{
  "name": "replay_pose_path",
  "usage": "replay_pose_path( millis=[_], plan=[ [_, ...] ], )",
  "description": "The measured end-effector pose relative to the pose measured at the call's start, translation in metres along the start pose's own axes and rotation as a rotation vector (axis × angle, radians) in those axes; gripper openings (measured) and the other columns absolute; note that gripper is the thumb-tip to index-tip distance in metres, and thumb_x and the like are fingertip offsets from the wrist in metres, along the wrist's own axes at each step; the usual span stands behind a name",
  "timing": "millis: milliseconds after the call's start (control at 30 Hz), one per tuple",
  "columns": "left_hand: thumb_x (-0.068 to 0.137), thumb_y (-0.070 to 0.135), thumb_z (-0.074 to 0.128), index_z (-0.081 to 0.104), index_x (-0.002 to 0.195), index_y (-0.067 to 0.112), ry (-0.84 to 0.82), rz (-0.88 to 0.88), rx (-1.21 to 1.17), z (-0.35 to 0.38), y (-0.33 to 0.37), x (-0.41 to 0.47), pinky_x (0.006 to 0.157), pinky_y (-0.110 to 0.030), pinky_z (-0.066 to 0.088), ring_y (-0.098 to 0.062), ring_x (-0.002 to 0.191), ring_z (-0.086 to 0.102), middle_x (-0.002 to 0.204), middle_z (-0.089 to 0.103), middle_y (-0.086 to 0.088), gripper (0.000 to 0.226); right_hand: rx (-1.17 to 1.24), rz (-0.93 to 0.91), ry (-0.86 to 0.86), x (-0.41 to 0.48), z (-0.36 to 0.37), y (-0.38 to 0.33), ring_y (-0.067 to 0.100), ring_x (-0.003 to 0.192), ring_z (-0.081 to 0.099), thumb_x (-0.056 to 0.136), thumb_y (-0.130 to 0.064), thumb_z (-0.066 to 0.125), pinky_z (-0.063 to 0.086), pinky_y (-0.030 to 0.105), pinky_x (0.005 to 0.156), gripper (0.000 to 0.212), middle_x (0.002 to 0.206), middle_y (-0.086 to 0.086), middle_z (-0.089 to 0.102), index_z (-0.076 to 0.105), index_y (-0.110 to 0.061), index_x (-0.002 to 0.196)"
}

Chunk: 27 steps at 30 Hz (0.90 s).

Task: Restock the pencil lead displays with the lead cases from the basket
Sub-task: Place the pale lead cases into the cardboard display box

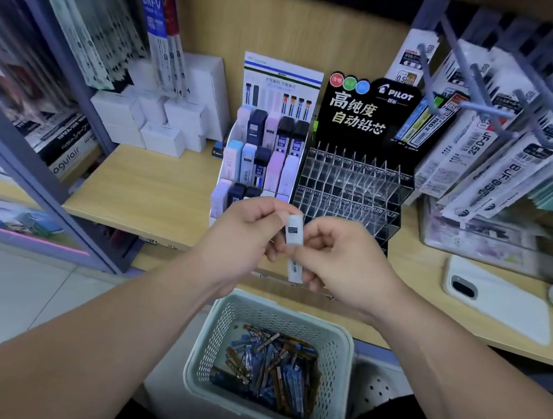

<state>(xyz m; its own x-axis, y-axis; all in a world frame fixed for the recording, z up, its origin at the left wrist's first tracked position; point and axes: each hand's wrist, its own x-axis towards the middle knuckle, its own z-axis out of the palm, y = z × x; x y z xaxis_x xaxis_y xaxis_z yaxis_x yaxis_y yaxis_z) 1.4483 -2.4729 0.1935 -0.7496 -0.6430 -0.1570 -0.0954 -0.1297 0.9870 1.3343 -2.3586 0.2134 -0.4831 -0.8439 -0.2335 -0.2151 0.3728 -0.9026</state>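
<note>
My left hand (248, 230) pinches a pale lead case (293, 230) upright by its top. Just to its right, my right hand (341, 261) pinches a second white lead case (295, 271) that points down. Both hands hover in front of the two displays on the wooden shelf (153, 192). The white tiered display (260, 159) holds several pastel and dark cases. The clear acrylic Pilot display (353, 187) shows no cases in its slots. Below my hands stands a pale green basket (338, 350) with several blue and brown lead cases (271, 367) inside.
White boxes (161, 120) are stacked at the back left of the shelf. Refill packs hang on hooks (491, 130) at the right. A white phone (496, 296) lies on the shelf at the right, beside a clear box (479, 236). A purple rack frame (66, 164) stands at the left.
</note>
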Motion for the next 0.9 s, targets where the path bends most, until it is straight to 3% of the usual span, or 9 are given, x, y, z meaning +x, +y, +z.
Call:
replay_pose_path(
  millis=[100, 167, 267, 367, 500, 567, 633, 733, 900],
  plan=[
    [0.101, 0.005, 0.050, 0.071, 0.096, 0.012, -0.054, 0.010, -0.070, -0.006, 0.002, 0.006, 0.056, -0.025, 0.047, -0.013, 0.067, 0.055, 0.075, 0.066, -0.005, 0.023, 0.044, -0.066, 0.094, 0.006, 0.003, -0.004, 0.013, 0.053, 0.062, 0.090, -0.012, 0.074, 0.052, 0.028, 0.051, 0.004, 0.066, 0.004, 0.068, 0.073, -0.010, 0.087],
    [0.100, 0.006, 0.053, 0.073, 0.095, 0.015, -0.031, 0.044, -0.055, -0.015, 0.006, 0.011, 0.056, -0.025, 0.046, -0.011, 0.066, 0.056, 0.076, 0.067, -0.002, 0.022, 0.056, -0.096, 0.098, 0.013, 0.007, -0.008, 0.013, 0.053, 0.063, 0.094, -0.009, 0.070, 0.052, 0.026, 0.051, 0.007, 0.066, 0.000, 0.067, 0.071, -0.013, 0.100],
    [0.099, 0.018, 0.057, 0.073, 0.092, 0.027, 0.211, 0.123, 0.173, -0.041, 0.011, 0.023, 0.063, -0.023, 0.047, -0.003, 0.064, 0.056, 0.079, 0.068, 0.014, 0.019, 0.100, -0.062, 0.133, 0.026, 0.009, -0.012, 0.015, 0.053, 0.063, 0.098, -0.006, 0.062, 0.051, 0.026, 0.050, 0.032, 0.062, -0.003, 0.061, 0.060, -0.025, 0.124],
    [0.097, 0.026, 0.057, 0.071, 0.102, 0.028, 0.439, 0.176, 0.542, -0.078, 0.003, 0.037, 0.077, -0.032, 0.052, -0.012, 0.075, 0.056, 0.093, 0.064, 0.008, 0.015, 0.157, -0.020, 0.204, 0.038, 0.006, -0.015, 0.015, 0.053, 0.061, 0.099, -0.003, 0.060, 0.049, 0.027, 0.049, 0.031, 0.064, -0.002, 0.063, 0.065, -0.025, 0.120],
    [0.098, 0.035, 0.054, 0.053, 0.136, 0.026, 0.308, 0.020, 0.872, -0.093, -0.014, 0.043, 0.092, -0.039, 0.049, -0.026, 0.093, 0.058, 0.128, 0.053, -0.006, 0.039, 0.251, 0.043, 0.284, 0.048, 0.010, -0.018, 0.014, 0.055, 0.063, 0.095, -0.006, 0.065, 0.051, 0.026, 0.053, 0.014, 0.072, 0.006, 0.068, 0.070, -0.018, 0.101],
    [0.101, 0.035, 0.048, 0.055, 0.133, 0.026, 0.231, 0.011, 0.777, -0.088, -0.018, 0.041, 0.084, -0.039, 0.051, -0.027, 0.091, 0.059, 0.120, 0.060, -0.004, 0.034, 0.305, 0.040, 0.286, 0.051, 0.015, -0.020, 0.016, 0.057, 0.064, 0.095, -0.012, 0.069, 0.054, 0.026, 0.054, 0.002, 0.074, 0.011, 0.069, 0.071, -0.012, 0.096],
    [0.102, 0.036, 0.044, 0.060, 0.122, 0.026, 0.210, -0.009, 0.647, -0.085, -0.021, 0.041, 0.070, -0.037, 0.049, -0.023, 0.074, 0.058, 0.095, 0.066, -0.002, 0.027, 0.289, 0.024, 0.277, 0.054, 0.019, -0.021, 0.017, 0.057, 0.065, 0.097, -0.013, 0.067, 0.055, 0.025, 0.055, 0.005, 0.079, 0.011, 0.073, 0.071, -0.009, 0.096],
    [0.101, 0.037, 0.045, 0.062, 0.119, 0.027, 0.213, -0.025, 0.589, -0.086, -0.021, 0.043, 0.063, -0.035, 0.044, -0.022, 0.066, 0.054, 0.079, 0.062, 0.000, 0.026, 0.082, -0.027, 0.164, 0.056, 0.018, -0.023, 0.013, 0.064, 0.070, 0.098, -0.011, 0.064, 0.056, 0.027, 0.061, 0.013, 0.092, 0.008, 0.076, 0.067, -0.016, 0.110],
    [0.102, 0.033, 0.049, 0.061, 0.122, 0.030, 0.183, -0.068, 0.503, -0.092, -0.020, 0.046, 0.060, -0.029, 0.041, -0.020, 0.065, 0.053, 0.088, 0.065, 0.001, 0.024, -0.576, -0.157, 0.085, 0.064, 0.010, -0.035, 0.002, 0.070, 0.064, 0.094, -0.008, 0.064, 0.044, 0.016, 0.062, 0.030, 0.101, -0.005, 0.070, 0.067, -0.027, 0.117]
  ],
)
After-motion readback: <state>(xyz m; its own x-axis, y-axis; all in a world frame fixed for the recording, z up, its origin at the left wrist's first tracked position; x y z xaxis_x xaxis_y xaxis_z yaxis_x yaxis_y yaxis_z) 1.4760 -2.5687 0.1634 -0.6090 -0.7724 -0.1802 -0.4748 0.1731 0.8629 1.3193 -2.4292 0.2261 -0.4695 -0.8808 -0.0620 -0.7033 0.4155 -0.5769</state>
